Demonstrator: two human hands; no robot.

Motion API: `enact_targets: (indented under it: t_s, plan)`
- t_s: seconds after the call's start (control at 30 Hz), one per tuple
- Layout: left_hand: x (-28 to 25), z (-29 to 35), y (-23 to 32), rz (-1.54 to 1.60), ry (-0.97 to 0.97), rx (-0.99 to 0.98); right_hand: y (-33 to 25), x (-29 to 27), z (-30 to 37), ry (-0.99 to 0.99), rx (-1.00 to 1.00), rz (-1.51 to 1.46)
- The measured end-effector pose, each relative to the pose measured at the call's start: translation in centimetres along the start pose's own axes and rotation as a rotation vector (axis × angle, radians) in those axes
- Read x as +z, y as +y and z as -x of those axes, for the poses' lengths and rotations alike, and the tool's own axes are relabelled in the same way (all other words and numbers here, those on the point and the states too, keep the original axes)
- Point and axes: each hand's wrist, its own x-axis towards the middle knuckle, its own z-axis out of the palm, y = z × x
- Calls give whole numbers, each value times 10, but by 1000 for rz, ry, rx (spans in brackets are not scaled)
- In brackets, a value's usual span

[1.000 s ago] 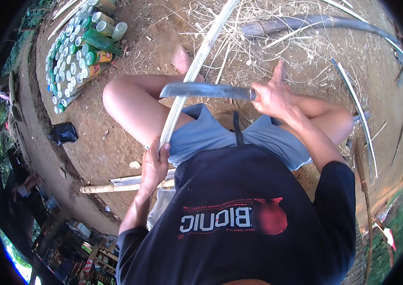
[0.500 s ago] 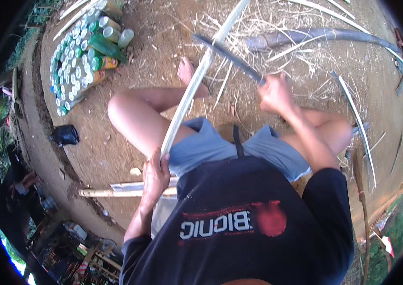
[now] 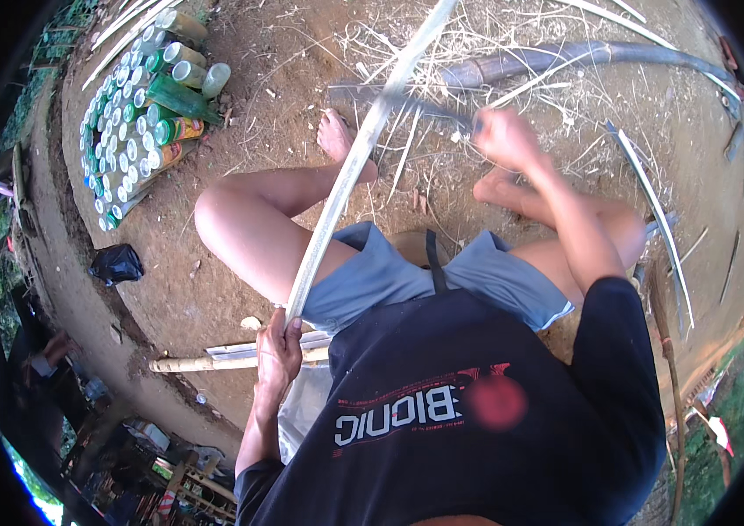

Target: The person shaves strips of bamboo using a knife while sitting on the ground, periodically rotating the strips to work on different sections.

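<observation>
A long pale bamboo strip [image 3: 337, 197] slants from my left side across my thigh and out past my foot. My left hand [image 3: 279, 351] is closed round its near end, beside my hip. In my right hand [image 3: 507, 138], closed on the handle, is a long dark-bladed knife [image 3: 438, 111]. Its blade, smeared by motion, crosses the strip near the far part; whether the edge bites into it I cannot tell. The knife's handle is mostly hidden by my fingers.
Thin shavings [image 3: 407, 53] litter the dirt ahead, around a thick dark bamboo pole [image 3: 530, 63]. Stacked bottles [image 3: 184, 96] stand at the far left, with a black plastic bag [image 3: 117, 264] nearer. Another split strip [image 3: 657, 202] lies right. A bamboo pole [image 3: 205, 363] rests by my left forearm.
My left hand has shifted slightly left and back toward me with the strip. My right hand has moved a little farther away, and the knife blade lies flatter across the strip.
</observation>
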Motion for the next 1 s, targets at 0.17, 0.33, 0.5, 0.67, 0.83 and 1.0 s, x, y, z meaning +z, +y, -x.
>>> enact_targets:
  t_s: [0.17, 0.33, 0.5, 0.67, 0.83, 1.0]
  plan:
    - [-5, -4, -4, -49, 31, 8, 13, -6, -39, 28, 328, -320]
    - [-9, 7, -20, -29, -64, -60, 80, 13, -64, 92, 25, -122]
    - [-8, -10, -14, -29, -36, -65, 41, -10, -77, 49, 364, -372]
    - [-4, -18, 8, -83, 53, 58, -20, 5, 11, -130, 1, -243]
    - [6, -10, 27, -188, 134, -83, -61, -15, 72, -185, -96, -16]
    - [13, -8, 22, -234, 238, 1, -56, -38, 74, -88, 228, -198]
